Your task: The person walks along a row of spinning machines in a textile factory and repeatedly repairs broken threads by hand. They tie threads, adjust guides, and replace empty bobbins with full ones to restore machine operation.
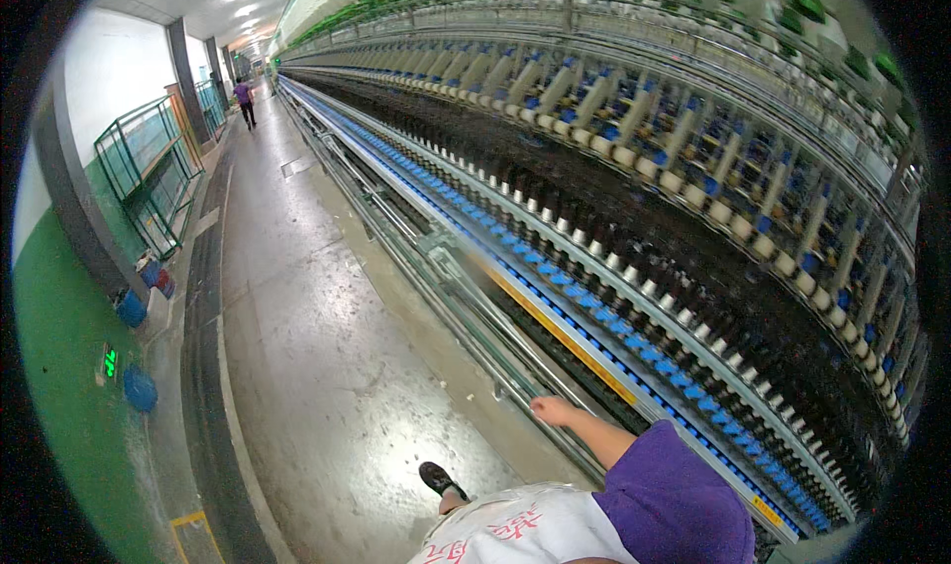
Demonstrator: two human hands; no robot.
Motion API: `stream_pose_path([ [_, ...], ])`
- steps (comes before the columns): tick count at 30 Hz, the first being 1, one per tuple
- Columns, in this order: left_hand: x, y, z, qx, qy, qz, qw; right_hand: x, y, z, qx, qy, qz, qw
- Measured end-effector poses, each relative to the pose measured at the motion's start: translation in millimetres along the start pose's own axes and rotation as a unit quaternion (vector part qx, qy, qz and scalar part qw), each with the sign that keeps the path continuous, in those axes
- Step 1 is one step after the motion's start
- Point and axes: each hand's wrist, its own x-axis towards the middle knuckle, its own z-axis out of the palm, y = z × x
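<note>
we see our right hand (551, 410) just beside the metal rails (466, 311), which run low along the long machine (634, 148). its fingers look bent, but we cannot tell if they grip anything or touch the rails. our left hand is out of sight. we think the rails are hard, stiff and a bit slippery, so a bare, straight bit is best to grab. past them, the yellow strip (575, 346) and blue row (594, 307) could get in our way.
</note>
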Motion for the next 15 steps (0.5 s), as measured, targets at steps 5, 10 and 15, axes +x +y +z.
stream_pose_path([
  [5,88.9,72.1,-87.4,-0.003,0.003,-0.013,1.0,160.9,-99.3,9.2,0.023,-0.049,0.029,0.998],
  [10,215.6,180.1,-220.6,0.019,0.019,0.045,0.999,224.5,-67.5,33.4,-0.048,-0.13,0.085,0.987],
  [15,389.4,372.6,-372.4,-0.027,0.089,0.192,0.977,237.3,-20.0,33.5,-0.176,-0.186,0.142,0.956],
])
